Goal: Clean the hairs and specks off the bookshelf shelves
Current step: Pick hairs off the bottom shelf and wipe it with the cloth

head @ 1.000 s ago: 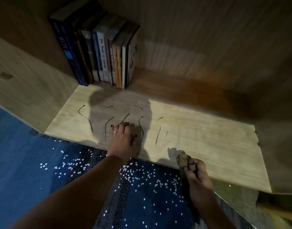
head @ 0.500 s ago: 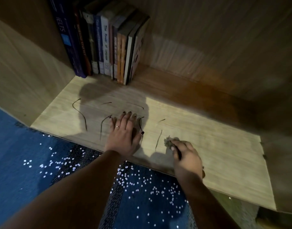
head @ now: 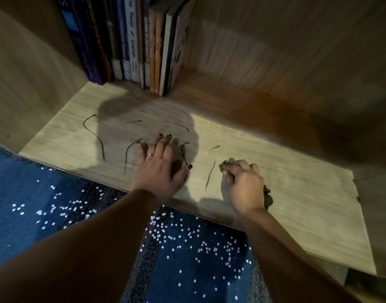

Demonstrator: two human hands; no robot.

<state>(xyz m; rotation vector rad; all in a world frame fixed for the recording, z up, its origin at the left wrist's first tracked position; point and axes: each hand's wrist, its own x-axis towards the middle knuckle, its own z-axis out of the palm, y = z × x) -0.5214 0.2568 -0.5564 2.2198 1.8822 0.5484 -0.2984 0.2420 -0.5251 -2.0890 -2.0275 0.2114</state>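
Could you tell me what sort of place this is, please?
Likely a home or study: a wooden bookshelf compartment, a row of books standing at its back left, and blue speckled fabric, perhaps a rug, in front.

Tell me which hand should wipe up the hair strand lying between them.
Probably right: the right hand grips the cloth beside that strand; the left hand lies flat on the shelf, holding nothing.

books (head: 130, 40) block back-left, shelf (head: 297, 193) open rightward
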